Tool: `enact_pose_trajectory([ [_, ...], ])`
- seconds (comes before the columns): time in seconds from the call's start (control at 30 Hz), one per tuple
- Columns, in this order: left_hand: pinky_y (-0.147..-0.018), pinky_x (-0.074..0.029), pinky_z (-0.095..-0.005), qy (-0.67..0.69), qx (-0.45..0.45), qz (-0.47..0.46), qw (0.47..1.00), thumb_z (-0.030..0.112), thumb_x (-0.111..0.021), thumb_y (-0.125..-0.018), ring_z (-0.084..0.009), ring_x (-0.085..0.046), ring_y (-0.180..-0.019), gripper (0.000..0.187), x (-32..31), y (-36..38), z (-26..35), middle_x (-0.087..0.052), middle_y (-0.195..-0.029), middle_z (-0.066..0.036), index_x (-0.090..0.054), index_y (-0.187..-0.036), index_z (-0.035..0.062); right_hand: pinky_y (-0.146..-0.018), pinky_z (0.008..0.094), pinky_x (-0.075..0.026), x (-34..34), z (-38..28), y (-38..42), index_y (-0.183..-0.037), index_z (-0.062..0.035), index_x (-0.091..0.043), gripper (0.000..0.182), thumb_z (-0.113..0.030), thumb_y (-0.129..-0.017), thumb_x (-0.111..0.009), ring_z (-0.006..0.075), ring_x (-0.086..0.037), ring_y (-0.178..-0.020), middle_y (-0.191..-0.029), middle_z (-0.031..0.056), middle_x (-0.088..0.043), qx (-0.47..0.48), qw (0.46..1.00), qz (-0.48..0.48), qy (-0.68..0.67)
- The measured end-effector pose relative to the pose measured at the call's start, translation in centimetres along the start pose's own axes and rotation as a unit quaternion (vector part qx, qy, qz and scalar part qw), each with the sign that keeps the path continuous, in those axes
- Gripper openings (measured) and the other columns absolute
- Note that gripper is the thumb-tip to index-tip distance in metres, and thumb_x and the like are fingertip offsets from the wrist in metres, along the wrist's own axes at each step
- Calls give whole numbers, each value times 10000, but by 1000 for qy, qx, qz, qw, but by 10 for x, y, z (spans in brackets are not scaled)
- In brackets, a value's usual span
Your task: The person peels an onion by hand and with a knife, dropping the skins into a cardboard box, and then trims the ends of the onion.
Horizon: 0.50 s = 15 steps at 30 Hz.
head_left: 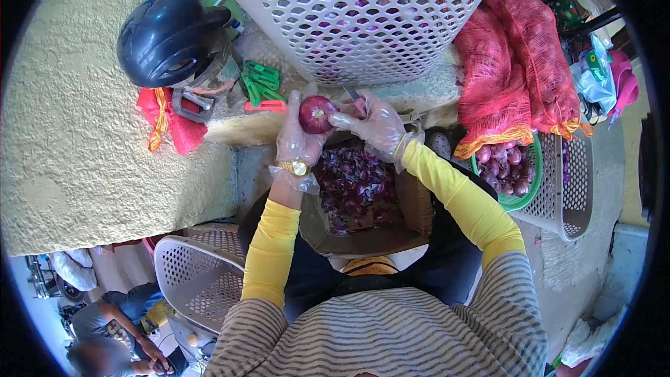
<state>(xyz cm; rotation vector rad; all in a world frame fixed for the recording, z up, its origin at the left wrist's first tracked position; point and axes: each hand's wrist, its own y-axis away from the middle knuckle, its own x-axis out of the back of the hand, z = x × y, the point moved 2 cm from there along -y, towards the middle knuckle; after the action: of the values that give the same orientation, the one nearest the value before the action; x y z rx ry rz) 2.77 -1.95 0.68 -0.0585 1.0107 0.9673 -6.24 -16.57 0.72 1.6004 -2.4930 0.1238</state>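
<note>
A red onion (316,114) is held in my left hand (299,136), which wears a clear plastic glove and a gold watch at the wrist. My right hand (377,126), also gloved, touches the onion's right side with its thumb. Its curled fingers grip a small knife (354,100) whose blade points up and left, away from the onion. Below both hands, between my knees, a cardboard box (413,202) holds a heap of purple onion skins (354,185).
A white perforated basket (363,21) stands ahead on the ledge. Red mesh sacks (488,70) and a green basket (536,178) of onions are at the right. A dark helmet (167,38) and green clips (259,82) lie left. A person (125,321) sits at lower left.
</note>
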Motion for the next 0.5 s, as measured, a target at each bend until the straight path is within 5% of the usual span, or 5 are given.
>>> enact_pose_trajectory([
  [0.03, -906, -574, -493, -10, -4, 7, 1000, 427, -578, -1023, -263, -652, -1059, 455, -2, -1, -3, -638, -1194, -118, -544, -1354, 117, -683, 337, -480, -4, 2, -2, -931, -17, -640, 538, -459, -752, -889, 141, -530, -738, -824, 55, -606, 18, 994, 6, -108],
  [0.17, -879, -581, -470, -28, -8, -3, 1000, 408, -575, -1028, -248, -660, -1023, 429, 1, -5, -12, -647, -1173, -114, -561, -1345, 120, -701, 324, -484, -1, 2, -1, -968, -17, -661, 490, -398, -767, -894, 132, -527, -741, -830, 46, -614, -54, 999, 3, 0],
  [0.33, -888, -577, -465, -69, 5, 4, 998, 341, -593, -1023, -246, -664, -1002, 364, 4, -9, -12, -660, -1110, -106, -580, -1302, 108, -705, 301, -505, -2, -18, 5, -990, -2, -668, 373, -270, -820, -865, 135, -589, -759, -896, 54, -644, -116, 959, -82, -245],
  [0.5, -875, -579, -485, -12, 21, 39, 999, 337, -605, -1017, -264, -662, -967, 326, 4, -9, -9, -650, -1093, -111, -604, -1229, 89, -676, 267, -491, 0, -28, 7, -973, -23, -628, 295, -207, -865, -831, 105, -597, -741, -887, 44, -643, -172, 937, -152, -262],
])
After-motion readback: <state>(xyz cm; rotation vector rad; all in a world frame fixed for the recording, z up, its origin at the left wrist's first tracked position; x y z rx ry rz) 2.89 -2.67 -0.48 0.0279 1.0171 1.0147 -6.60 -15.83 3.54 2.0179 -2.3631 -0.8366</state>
